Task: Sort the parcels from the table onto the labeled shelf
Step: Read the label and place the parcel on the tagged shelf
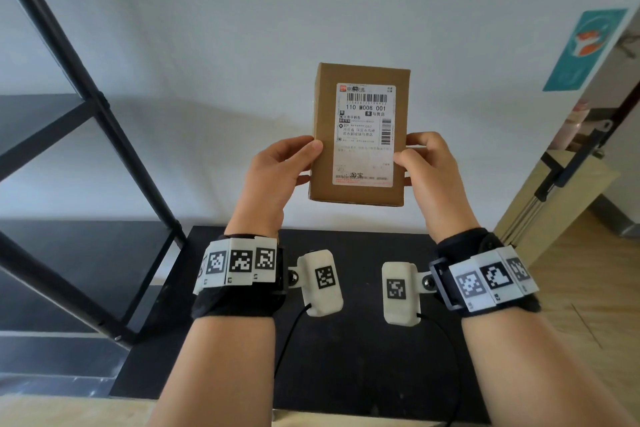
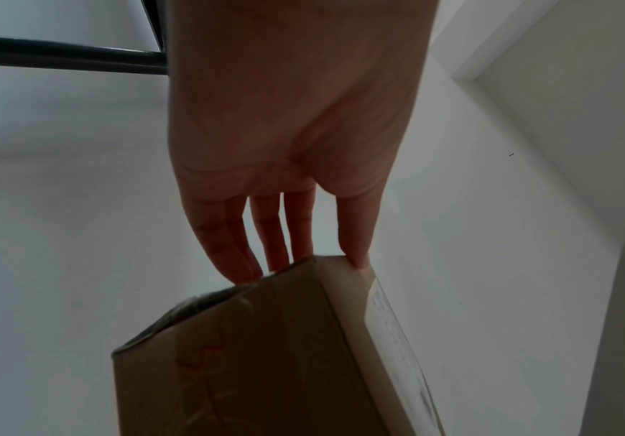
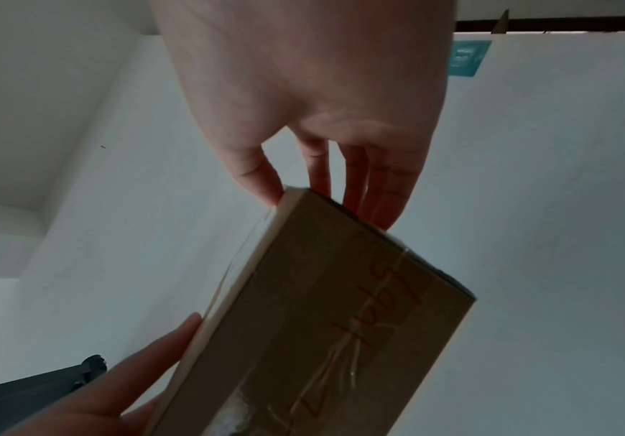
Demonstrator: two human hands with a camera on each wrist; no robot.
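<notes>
A brown cardboard parcel (image 1: 360, 135) is held upright in the air before the white wall, its white shipping label facing me. My left hand (image 1: 284, 170) grips its left edge, thumb on the front and fingers behind. My right hand (image 1: 426, 166) grips the right edge the same way. In the left wrist view the parcel (image 2: 251, 354) hangs below the fingertips (image 2: 243, 271). The right wrist view shows the parcel (image 3: 340, 309) from below, with red handwriting on its taped underside.
A black metal shelf (image 1: 86, 107) stands at the left with dark boards at two levels. A black table (image 1: 346, 357) lies under my forearms. At the right are a teal poster (image 1: 585, 48) on the wall corner and a doorway with wooden floor.
</notes>
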